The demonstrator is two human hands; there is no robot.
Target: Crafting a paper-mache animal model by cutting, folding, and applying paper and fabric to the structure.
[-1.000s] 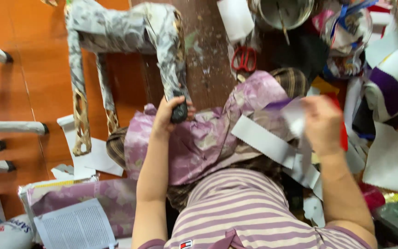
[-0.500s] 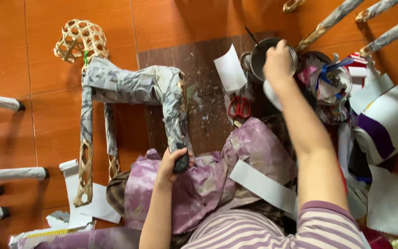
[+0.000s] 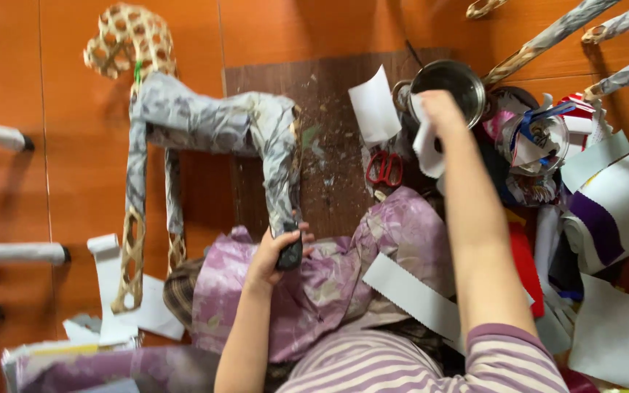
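My left hand (image 3: 277, 251) grips the dark end of one leg of a woven animal frame (image 3: 212, 127) wrapped in grey paper, which lies on the orange floor. Its bare woven head (image 3: 125, 40) points away at the upper left. My right hand (image 3: 438, 116) reaches out over a round metal pot (image 3: 454, 78) and holds a piece of white paper (image 3: 426, 149) beside the pot's rim. A strip of white paper (image 3: 409, 295) lies across my lap on purple patterned cloth (image 3: 329, 280).
Red-handled scissors (image 3: 384, 169) and a white paper sheet (image 3: 374, 109) lie on a brown board (image 3: 322, 94). Paper scraps and a tape roll (image 3: 536, 138) pile at the right. More paper-wrapped legs (image 3: 569, 29) stick in at the top right, and others (image 3: 9, 255) at the left.
My right hand has drawn back a little from above the pot and now holds white paper at its rim. The view has shifted slightly. My left hand keeps its grip on the leg.
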